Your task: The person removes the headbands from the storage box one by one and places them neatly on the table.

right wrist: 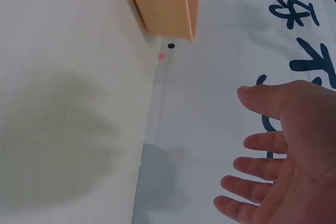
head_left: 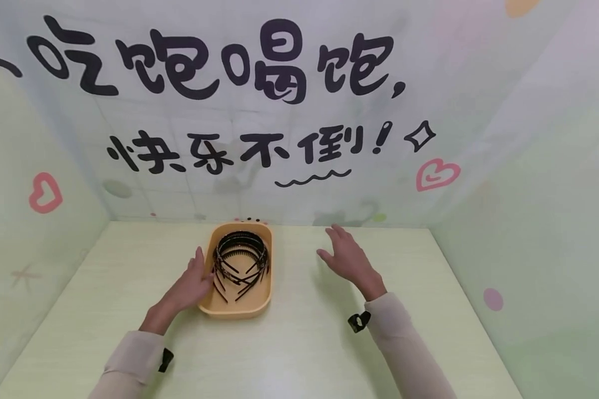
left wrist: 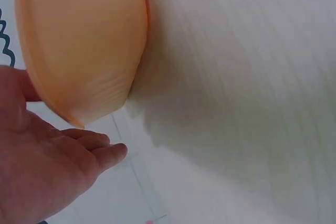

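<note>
An orange plastic bin (head_left: 235, 313) with rounded corners stands on the table towards the back wall. Inside it lie several black headbands (head_left: 242, 238), overlapping, some with comb teeth. My left hand (head_left: 192, 285) is at the bin's left side, its thumb hooked over the rim and its fingers along the outside. From the left wrist view, the bin's outer wall (left wrist: 86, 35) shows beside those fingers (left wrist: 107, 156), which extend past its end. My right hand (head_left: 349, 257) hovers to the right of the bin, apart from it, fingers spread and holding nothing.
The pale table (head_left: 289, 354) is bounded by a back wall (head_left: 289, 205) with large black lettering, plus a left wall (head_left: 30, 238) and a right wall (head_left: 544, 249). Small black devices are worn at the left wrist (head_left: 166, 360) and right wrist (head_left: 359, 321).
</note>
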A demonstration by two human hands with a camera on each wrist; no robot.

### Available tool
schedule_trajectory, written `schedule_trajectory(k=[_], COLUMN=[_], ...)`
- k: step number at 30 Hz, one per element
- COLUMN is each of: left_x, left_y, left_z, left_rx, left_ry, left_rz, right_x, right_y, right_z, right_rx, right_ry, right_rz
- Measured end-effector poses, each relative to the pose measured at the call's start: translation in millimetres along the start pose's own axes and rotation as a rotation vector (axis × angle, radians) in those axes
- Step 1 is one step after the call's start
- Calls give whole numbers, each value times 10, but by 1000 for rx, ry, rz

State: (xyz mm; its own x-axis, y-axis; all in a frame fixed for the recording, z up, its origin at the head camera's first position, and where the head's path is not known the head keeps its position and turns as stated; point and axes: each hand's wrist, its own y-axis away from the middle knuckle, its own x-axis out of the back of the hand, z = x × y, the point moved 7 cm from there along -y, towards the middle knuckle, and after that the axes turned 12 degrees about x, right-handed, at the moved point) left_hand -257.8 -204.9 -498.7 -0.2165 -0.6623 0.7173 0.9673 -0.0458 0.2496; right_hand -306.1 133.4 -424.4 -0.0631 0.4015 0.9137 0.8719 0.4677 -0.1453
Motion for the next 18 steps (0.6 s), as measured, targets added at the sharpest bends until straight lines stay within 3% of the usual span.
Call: schedule_trajectory(k=[3,8,12,18], left_x=[-48,-134,-200,-230], left_y=[-34,-62,-80,-69], left_z=[-46,-92,-50,-44], left_rx=[29,95,96,120], left_ry=[60,119,166,186], left_rz=[-8,68,115,130], right_x=[-92,-265,-408,-582], right_y=[-88,-229,-331,-504], right_z=[-93,-246,-359,-589], right_rx=[4,33,46,62], right_ry=[-55,-118,-175,-305], right_rz=[-7,-38,-49,-34])
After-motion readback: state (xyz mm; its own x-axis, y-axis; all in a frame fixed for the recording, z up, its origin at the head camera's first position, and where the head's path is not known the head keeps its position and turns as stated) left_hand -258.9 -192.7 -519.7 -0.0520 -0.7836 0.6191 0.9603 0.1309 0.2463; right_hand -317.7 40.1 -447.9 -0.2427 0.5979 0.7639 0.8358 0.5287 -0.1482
